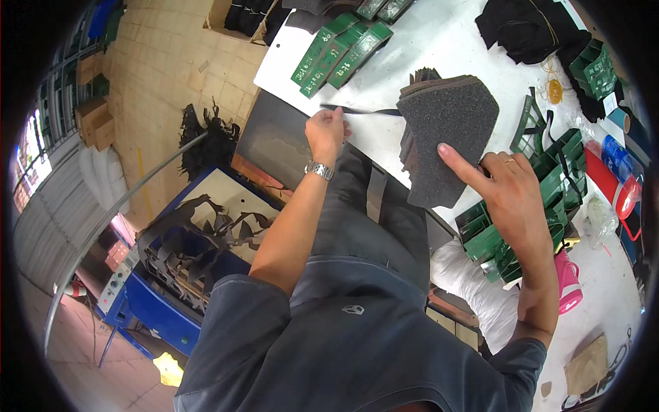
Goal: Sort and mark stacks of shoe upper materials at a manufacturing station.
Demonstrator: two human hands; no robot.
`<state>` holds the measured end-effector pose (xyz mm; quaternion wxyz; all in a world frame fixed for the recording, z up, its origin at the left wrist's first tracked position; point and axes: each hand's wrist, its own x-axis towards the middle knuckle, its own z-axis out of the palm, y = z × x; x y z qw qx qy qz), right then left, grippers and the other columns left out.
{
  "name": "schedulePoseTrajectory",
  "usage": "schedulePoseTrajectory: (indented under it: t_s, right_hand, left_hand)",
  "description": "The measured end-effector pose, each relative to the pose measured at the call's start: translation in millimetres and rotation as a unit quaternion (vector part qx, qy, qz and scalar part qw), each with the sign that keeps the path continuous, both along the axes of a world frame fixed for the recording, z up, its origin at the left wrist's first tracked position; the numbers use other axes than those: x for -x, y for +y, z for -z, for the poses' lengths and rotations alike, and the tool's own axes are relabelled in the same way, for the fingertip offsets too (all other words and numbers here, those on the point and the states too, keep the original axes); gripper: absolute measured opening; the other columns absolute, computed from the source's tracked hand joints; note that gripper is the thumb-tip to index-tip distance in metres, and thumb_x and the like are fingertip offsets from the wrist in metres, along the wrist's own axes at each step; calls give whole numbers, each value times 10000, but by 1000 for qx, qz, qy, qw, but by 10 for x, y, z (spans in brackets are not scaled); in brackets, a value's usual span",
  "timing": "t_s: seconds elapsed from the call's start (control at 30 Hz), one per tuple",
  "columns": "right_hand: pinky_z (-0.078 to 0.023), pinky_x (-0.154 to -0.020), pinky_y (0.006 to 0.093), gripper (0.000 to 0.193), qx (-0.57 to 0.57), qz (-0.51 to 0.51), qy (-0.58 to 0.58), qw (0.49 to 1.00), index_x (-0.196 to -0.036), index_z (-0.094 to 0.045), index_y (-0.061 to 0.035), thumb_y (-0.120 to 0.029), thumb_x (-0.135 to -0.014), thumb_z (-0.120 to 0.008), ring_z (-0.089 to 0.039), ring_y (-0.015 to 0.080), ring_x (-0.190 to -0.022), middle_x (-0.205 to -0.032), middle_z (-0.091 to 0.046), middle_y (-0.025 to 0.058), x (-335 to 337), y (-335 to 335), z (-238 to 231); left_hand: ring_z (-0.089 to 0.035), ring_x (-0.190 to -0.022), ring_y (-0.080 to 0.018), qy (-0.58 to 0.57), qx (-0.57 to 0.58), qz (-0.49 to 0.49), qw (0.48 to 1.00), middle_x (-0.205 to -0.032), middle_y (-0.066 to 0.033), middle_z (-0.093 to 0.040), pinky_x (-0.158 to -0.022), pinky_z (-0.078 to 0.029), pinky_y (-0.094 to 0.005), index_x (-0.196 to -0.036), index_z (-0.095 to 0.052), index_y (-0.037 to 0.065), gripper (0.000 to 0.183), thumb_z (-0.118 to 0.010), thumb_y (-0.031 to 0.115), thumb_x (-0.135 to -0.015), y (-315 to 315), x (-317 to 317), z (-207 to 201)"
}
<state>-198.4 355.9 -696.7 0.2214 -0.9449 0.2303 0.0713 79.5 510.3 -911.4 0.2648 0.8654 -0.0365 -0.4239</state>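
Note:
A stack of dark grey, speckled sheet pieces [456, 127], cut to one curved shape, lies on the white table, with its layers fanned at the left side. The outstretched index finger of my right hand [511, 189] rests on the top piece, while the other fingers are partly curled and hold nothing. To the left, at the table's near edge, my left hand [325, 134] has its fingers pinched at a thin black strip [371, 110]. That strip runs right toward the stack, and its right end is hidden there.
Green cutting dies [343, 55] with white markings stand at the far side; more green dies [528, 199] are right of my right hand. Black material [525, 27] lies at the far right. A blue machine [154, 302] holding dark scraps stands left. A pink cup-like object [568, 281] is at right.

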Motion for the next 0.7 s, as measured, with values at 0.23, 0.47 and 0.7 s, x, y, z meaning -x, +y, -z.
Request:
schedulePoseTrajectory:
  t_s: [0.23,0.47,0.7]
  right_hand:
    - [-413,-717,361,731,16,-12,7,1000,-1481,-572,-306,-9,-813,-560,-503,212,-708,-755,-417,39,-3,-7,22]
    - [-416,-716,363,732,4,3,-1,1000,-1479,-571,-322,-11,-816,-559,-496,219,-700,-748,-408,44,-6,11,48]
    - [-423,-723,363,727,-3,8,-1,1000,-1475,-574,-326,-20,-816,-564,-498,221,-685,-735,-414,45,-17,1,17]
  left_hand:
    - [-726,-592,-189,-57,112,-10,992,-789,-85,-717,-491,-524,-262,-926,-664,-26,267,-694,236,-971,2,34,15]
    - [-716,-563,-189,-103,-17,93,990,-680,-100,-722,-594,-556,-311,-848,-692,-6,377,-769,361,-888,-291,135,-193]
    - [-707,-560,-229,-131,85,98,983,-696,-119,-728,-621,-559,-331,-912,-700,-14,245,-734,228,-905,-280,135,77]
